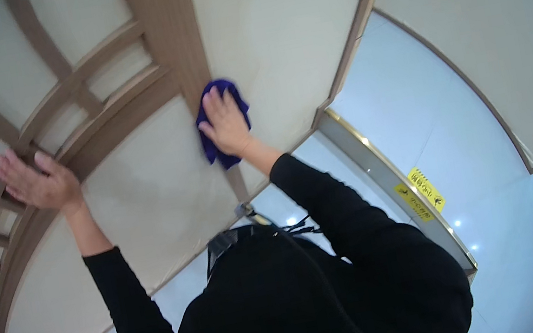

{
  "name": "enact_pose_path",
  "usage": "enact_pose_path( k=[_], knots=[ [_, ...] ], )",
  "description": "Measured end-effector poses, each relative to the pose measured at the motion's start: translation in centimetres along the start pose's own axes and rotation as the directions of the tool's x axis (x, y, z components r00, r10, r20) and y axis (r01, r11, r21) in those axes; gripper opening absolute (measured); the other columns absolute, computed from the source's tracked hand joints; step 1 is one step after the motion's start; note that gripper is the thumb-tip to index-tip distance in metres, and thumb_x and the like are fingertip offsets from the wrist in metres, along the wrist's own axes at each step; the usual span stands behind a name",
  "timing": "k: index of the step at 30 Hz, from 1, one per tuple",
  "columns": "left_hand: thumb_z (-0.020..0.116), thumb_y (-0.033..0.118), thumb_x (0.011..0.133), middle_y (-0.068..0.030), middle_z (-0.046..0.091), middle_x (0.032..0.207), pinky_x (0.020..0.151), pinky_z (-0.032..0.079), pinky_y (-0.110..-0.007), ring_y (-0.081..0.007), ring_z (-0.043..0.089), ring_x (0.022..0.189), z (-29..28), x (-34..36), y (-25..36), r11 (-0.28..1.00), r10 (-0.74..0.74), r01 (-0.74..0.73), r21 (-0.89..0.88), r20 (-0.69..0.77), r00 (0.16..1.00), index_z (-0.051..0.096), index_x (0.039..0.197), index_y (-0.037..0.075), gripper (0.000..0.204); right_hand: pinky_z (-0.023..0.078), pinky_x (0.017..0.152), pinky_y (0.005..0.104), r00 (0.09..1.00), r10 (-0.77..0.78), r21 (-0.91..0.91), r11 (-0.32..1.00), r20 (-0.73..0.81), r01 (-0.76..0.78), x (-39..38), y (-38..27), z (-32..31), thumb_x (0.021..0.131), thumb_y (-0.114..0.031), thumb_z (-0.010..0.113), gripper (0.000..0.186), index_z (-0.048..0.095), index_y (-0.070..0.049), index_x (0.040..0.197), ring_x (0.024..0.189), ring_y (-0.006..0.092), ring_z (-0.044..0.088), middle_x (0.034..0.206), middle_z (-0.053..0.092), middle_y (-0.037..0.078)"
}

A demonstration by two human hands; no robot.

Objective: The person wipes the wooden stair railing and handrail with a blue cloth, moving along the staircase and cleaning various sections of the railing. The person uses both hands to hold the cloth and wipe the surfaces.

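Note:
My right hand lies over a dark purple-blue cloth, its fingers stretched along it. It holds the cloth against a flat wooden upright and the edge of the cream panel beside it. My left hand is open with nothing in it, fingers extended and thumb apart. It is at the curved wooden lattice on the left, and whether the palm touches the wood I cannot tell.
A step edge with gold trim runs across the glossy pale floor at the right. Yellow warning stickers are on it. Another cream panel stands at the far right. A cable hangs down my front.

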State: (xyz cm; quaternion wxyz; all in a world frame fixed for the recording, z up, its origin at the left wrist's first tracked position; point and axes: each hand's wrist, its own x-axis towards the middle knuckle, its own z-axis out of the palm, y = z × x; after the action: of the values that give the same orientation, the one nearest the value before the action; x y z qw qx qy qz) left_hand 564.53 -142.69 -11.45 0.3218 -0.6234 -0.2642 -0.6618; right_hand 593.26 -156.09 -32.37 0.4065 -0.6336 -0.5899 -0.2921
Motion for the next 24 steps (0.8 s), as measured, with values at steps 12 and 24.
enact_pose_path(
  k=[12, 24],
  knots=[
    [0.051, 0.028, 0.089, -0.0133, 0.045, 0.144, 0.114, 0.018, -0.044, -0.0313, 0.031, 0.14, -0.1, -0.8, -0.4, 0.999, -0.01, 0.008, -0.05, -0.037, 0.999, 0.051, 0.135, 0.005, 0.051, 0.018, 0.111, 0.0612, 0.95, 0.009, -0.009, 1.0, -0.312, -0.013, 5.6, -2.1, 0.6, 0.087, -0.026, 0.063, 0.082, 0.017, 0.006, 0.147, 0.139, 0.0491, 0.019, 0.152, 0.016, 0.031],
    [0.052, 0.027, 0.088, -0.0141, 0.045, 0.144, 0.114, 0.019, -0.045, -0.0337, 0.031, 0.14, 0.0, -1.4, -1.2, 0.998, 0.026, -0.028, -0.063, -0.037, 0.999, 0.05, 0.136, 0.005, 0.053, 0.015, 0.114, 0.0567, 0.952, 0.303, 0.064, 0.952, -0.036, -0.3, -6.6, -3.2, 4.7, 0.088, -0.015, 0.063, 0.087, 0.004, 0.004, 0.149, 0.139, 0.0522, 0.012, 0.151, 0.006, 0.036]
  ],
)
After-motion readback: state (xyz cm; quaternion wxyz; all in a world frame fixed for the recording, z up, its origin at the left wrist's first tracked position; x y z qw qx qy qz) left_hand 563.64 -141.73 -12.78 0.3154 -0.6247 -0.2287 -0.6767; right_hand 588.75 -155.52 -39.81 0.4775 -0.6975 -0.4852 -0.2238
